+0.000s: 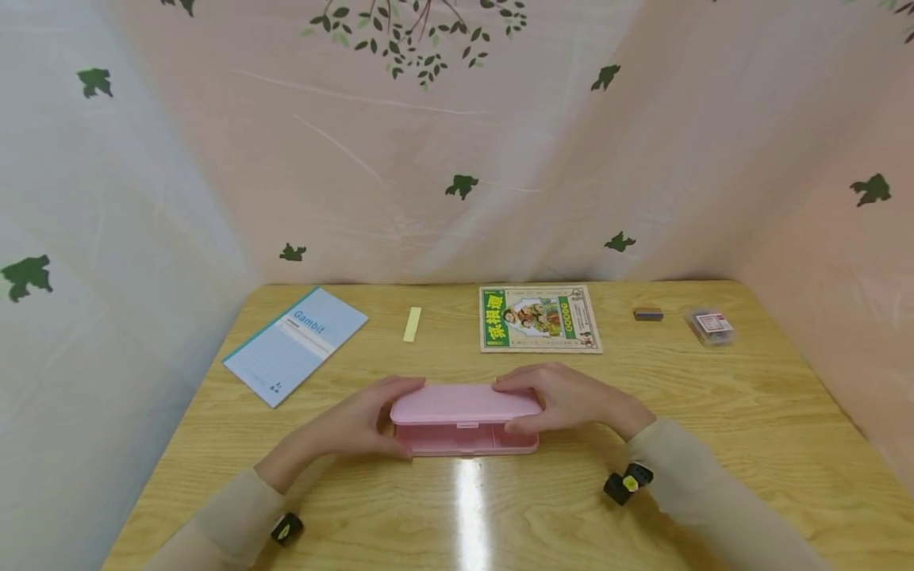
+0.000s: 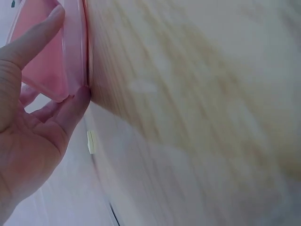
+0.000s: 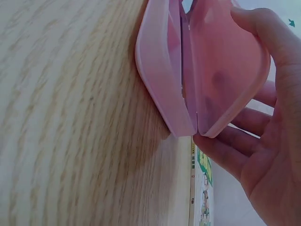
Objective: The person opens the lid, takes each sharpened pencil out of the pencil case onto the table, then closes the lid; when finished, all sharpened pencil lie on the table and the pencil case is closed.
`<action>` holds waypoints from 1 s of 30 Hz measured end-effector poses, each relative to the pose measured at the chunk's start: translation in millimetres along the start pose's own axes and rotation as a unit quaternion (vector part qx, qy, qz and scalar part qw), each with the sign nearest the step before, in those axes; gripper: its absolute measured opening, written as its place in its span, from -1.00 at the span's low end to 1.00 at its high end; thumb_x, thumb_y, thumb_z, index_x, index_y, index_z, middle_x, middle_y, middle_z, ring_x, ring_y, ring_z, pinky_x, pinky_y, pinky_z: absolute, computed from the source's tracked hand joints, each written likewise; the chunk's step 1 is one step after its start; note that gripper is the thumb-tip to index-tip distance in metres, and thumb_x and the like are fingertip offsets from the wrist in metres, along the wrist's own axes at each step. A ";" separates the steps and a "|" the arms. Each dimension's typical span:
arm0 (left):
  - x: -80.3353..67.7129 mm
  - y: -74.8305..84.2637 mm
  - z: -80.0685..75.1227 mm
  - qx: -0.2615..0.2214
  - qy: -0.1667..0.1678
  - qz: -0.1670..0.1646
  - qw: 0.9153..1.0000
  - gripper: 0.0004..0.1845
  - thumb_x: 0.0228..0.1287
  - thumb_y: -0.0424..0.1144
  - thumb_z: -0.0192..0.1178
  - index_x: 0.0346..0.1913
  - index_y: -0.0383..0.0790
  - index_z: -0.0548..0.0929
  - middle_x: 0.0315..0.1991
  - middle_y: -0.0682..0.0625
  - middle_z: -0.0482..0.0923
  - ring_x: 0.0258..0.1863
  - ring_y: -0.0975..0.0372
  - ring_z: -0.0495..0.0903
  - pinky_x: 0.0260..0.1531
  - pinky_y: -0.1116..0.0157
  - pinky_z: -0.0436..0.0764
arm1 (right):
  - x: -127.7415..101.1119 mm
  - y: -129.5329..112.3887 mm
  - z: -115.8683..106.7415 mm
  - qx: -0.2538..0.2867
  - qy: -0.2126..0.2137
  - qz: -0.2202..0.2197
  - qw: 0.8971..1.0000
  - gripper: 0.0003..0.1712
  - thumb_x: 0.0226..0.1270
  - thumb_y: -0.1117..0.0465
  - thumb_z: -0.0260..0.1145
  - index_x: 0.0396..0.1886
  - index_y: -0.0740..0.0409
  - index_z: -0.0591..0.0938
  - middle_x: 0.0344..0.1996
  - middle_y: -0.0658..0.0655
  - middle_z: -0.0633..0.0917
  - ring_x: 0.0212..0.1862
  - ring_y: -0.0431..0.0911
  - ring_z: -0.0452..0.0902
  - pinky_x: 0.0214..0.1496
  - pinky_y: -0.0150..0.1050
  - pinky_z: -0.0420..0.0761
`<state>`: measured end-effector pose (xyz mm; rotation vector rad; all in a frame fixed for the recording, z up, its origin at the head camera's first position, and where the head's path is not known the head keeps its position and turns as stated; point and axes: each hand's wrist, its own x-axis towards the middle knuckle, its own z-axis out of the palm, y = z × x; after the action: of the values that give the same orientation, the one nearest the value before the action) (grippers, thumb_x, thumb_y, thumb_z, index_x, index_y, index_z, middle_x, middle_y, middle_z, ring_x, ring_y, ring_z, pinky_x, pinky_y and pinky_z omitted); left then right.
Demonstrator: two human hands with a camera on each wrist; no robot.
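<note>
As hands (image 1: pixel 464 408) cover its ends | pink case (image 1: pixel 464 416) seemingly ajar | contents hidden

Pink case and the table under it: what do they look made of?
Pink case: apparently moulded plastic, smooth, slightly translucent, with thin walls and rounded corners in the right wrist view. Table: wood or wood-look laminate, cannot tell which; grain shows, and a glossy glare streak.

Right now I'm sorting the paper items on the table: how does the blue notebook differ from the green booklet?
The blue notebook is pale blue and plain, with a small title; the green booklet is green-bordered with a colourful picture. The notebook lies skewed at far left; the booklet lies square to the table edge, behind the pink case. Both lie flat, closed and untouched.
</note>
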<state>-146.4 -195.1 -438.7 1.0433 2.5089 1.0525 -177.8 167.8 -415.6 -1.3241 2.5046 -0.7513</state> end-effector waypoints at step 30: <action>-0.1 2.0 5.8 -0.194 0.004 -0.014 0.981 0.09 -0.09 -0.41 0.63 0.47 -0.28 0.15 0.39 -0.22 0.27 0.37 -0.13 0.38 0.27 0.15 0.52 | -3.2 15.2 -2.0 0.162 0.052 0.101 0.980 -0.47 0.56 -0.06 0.18 0.39 0.04 0.54 0.07 -0.02 0.70 -0.02 -0.15 0.62 -0.04 -0.21 0.66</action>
<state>-142.7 -191.1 -441.4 0.8864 2.1872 1.4603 -187.6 178.1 -422.1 -0.9283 2.4096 -1.1455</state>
